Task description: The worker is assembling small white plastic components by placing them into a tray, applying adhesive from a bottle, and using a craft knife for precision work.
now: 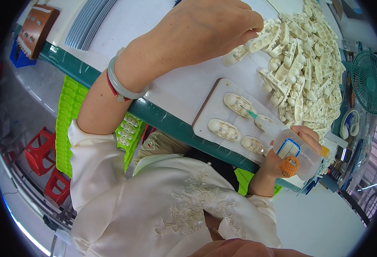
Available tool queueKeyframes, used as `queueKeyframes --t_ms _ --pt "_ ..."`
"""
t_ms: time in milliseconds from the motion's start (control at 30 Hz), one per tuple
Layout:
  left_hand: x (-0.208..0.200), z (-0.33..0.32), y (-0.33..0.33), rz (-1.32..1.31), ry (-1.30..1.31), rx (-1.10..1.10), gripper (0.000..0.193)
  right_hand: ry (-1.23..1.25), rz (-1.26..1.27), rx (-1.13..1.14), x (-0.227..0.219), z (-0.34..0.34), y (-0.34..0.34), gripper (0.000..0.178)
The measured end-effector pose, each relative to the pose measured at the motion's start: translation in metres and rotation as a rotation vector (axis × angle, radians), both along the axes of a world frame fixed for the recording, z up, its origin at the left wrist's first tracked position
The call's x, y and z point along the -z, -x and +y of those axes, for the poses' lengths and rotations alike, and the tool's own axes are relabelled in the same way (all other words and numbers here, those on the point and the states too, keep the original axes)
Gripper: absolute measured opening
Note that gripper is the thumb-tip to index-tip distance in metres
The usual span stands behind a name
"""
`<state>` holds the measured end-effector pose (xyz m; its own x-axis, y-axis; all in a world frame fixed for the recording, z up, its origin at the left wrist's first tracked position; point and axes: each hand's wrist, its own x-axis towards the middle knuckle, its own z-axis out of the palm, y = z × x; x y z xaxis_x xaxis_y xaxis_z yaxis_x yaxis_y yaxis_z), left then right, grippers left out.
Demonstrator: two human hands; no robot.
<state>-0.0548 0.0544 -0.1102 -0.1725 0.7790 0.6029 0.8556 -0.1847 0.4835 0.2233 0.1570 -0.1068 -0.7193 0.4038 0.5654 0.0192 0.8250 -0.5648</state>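
My right hand point(306, 137) is wrapped round a translucent squeeze bottle point(310, 160) with a blue-edged label. An orange knitted cover sits on its thumb. The bottle's green needle tip point(252, 114) points into a cream oval plastic part point(235, 103) on a pale board point(209, 112). Several such parts lie on that board, one point(224, 129) nearer to me and another point(252, 144) by the bottle. My left hand point(222, 25), with a pale bangle at its wrist, reaches to the edge of a heap of cream parts point(299, 64). Its fingers are pinched; what they hold is hidden.
The white table has a dark green edge point(171, 124). Blue-grey ribbed strips point(88, 23) and a brown block point(38, 30) lie at the far left. Green moulded trays point(71, 111) and red stools point(41, 152) are below the table. A green fan point(369, 81) stands at right.
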Motion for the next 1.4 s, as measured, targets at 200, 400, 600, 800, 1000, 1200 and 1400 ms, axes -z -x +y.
queueKeyframes --t_ms 200,400,600,800,1000,1200,1400 --pt "0.000 -0.001 0.000 0.025 0.029 -0.010 0.008 -0.044 0.018 0.023 0.002 0.001 0.000 0.040" --pt "0.001 -0.001 -0.001 0.017 0.005 -0.011 0.009 -0.142 -0.035 -0.006 -0.003 -0.003 0.005 0.042" --pt "-0.002 0.000 -0.002 0.022 0.017 -0.013 0.008 -0.068 0.193 0.205 0.002 -0.013 0.006 0.038" --pt "0.022 0.021 0.015 0.322 -0.512 0.093 0.009 0.004 0.280 0.266 0.011 -0.020 -0.014 0.040" --pt "0.024 0.027 0.014 0.192 -0.580 0.206 0.011 0.045 0.154 0.328 0.005 -0.029 -0.007 0.033" --pt "-0.004 0.009 0.000 0.070 -0.222 0.108 0.010 0.001 0.085 0.287 0.003 -0.027 -0.006 0.030" --pt "0.020 0.022 0.013 0.186 -0.546 0.189 0.010 0.053 0.199 0.198 0.007 -0.018 -0.011 0.029"
